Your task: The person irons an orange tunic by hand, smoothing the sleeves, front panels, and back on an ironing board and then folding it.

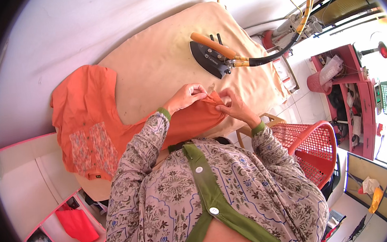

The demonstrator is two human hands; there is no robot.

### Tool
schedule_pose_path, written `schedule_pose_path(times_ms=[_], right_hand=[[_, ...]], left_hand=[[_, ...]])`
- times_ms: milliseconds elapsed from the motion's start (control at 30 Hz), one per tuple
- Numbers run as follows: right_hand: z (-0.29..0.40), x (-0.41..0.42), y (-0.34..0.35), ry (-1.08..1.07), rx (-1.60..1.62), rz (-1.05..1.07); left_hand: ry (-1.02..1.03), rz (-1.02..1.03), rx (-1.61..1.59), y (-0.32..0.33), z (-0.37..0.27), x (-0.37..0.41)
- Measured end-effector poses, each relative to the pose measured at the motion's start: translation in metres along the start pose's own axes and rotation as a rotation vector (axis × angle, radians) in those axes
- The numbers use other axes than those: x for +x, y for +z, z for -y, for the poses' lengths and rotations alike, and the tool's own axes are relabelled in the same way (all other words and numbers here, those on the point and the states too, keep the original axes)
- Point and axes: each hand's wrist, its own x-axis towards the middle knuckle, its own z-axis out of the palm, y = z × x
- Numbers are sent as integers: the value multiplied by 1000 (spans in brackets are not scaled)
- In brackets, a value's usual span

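An orange shirt point(88, 129) with a patterned, buttoned front panel lies along the left and near side of a cloth-covered ironing board point(147, 56). One of its sleeves stretches right, across the front of my body. My left hand point(188, 97) pinches the fabric close to the sleeve's end between thumb and fingers. Just to the right, my right hand point(235, 105) grips the cuff end, its fingers partly behind the cloth. Beyond both hands, a steam iron point(210, 56) with an orange handle rests on the board, joined to a black and yellow hose.
A red plastic basket point(311, 128) stands right of the board, near my right elbow. The iron's hose point(277, 57) arcs over the board's right edge. A white wall point(70, 31) runs behind the board. At lower left, a shelf unit holds a red bag point(77, 224).
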Motion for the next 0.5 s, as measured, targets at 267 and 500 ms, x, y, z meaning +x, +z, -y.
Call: schedule_pose_path(times_ms=[267,500], right_hand=[[-5,19,-1,17,25,77],[-28,36,26,19,57,-142]], left_hand=[[-57,112,231,-6,3,3],[-307,-131,641,-97,43,-118]])
